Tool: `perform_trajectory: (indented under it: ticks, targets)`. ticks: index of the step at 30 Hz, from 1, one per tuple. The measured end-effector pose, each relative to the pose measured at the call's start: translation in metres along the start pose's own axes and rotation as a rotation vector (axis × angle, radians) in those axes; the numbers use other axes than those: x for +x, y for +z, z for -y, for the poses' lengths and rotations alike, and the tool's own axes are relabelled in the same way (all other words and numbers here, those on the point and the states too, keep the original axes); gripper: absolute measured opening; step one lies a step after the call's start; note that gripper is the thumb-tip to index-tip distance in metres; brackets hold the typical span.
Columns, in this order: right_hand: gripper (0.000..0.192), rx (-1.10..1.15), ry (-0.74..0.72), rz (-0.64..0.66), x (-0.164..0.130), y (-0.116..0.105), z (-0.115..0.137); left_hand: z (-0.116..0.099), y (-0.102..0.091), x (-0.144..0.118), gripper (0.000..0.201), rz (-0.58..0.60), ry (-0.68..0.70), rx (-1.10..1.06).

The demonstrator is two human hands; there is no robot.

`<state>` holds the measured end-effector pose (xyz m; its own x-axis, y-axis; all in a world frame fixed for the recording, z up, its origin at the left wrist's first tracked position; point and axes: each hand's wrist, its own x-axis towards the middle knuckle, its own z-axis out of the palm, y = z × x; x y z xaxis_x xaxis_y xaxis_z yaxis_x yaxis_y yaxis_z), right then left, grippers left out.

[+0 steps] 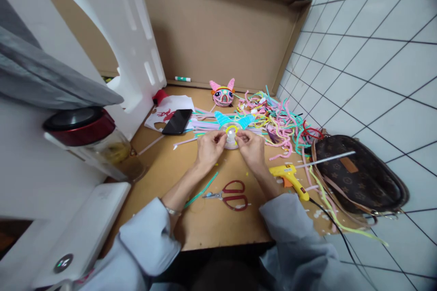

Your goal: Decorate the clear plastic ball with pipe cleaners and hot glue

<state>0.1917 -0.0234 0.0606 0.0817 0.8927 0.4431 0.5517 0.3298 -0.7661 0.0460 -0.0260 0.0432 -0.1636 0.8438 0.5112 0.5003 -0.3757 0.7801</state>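
Note:
Between my hands sits a round clear plastic dome (231,138) with two light-blue fuzzy ears (247,121). A yellow pipe cleaner (232,127) arches across its upper part. My left hand (209,149) is closed in a pinch at the left end of this strip, against the dome's edge. On the opposite side, my right hand (251,148) pinches the right end in the same way. Fingertips hide both ends of the strip. Red-handled scissors (229,195) lie below the hands, beside a green pipe cleaner (203,189).
A pink animal head (223,95) stands behind, near tangled pipe cleaners (276,120). A yellow glue gun (290,178) and a brown handbag (358,175) lie to the right. Left are a phone (177,121), cut paper (155,118) and a glass jar (112,150). Cardboard (221,32) rises behind.

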Motion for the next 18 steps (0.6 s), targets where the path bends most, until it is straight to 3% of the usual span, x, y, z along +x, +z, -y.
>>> perform_trajectory:
  ticks: [9, 18]
  targets:
    - [0.018, -0.147, -0.181, -0.044, 0.0031, -0.0012, 0.0027, 0.0004, 0.0018, -0.0034, 0.021, 0.008, -0.072, -0.065]
    - [0.018, -0.106, -0.154, -0.07, 0.0065, 0.0071, 0.0061, -0.0011, 0.0031, -0.0076, 0.019, -0.008, -0.152, -0.197]
